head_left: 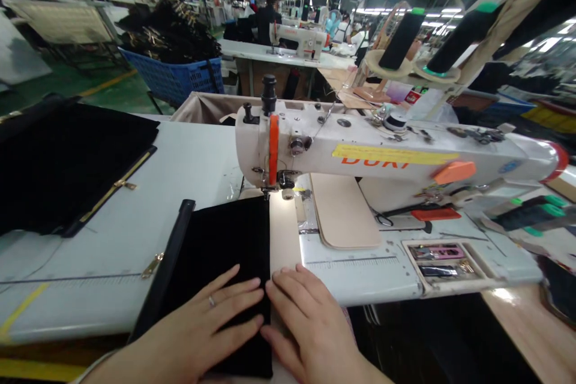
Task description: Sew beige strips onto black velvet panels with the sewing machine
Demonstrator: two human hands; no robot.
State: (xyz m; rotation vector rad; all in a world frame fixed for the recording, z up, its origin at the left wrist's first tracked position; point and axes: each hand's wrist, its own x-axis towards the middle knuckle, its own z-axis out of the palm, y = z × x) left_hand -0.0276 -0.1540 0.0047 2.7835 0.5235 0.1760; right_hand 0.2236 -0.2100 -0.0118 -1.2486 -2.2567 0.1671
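A black fabric piece [220,240] lies under the needle area of a white sewing machine [315,138], with a dark band and gold zipper pull [153,265] along its left side. My left hand [216,318] rests flat on the fabric, fingers spread, a ring on one finger. Beside it my right hand [301,318] lies over the fabric's right edge and the pale strip [283,234], its fingers stretched out and close together. The fingertips of both hands nearly meet at that edge.
More black fabric with a gold zipper [112,186] lies on the table [189,162] at left. Right of the machine bed is a small tool tray [483,270]. Thread cones [400,39] stand behind the machine. A blue basket [180,78] and a person [267,18] are farther back.
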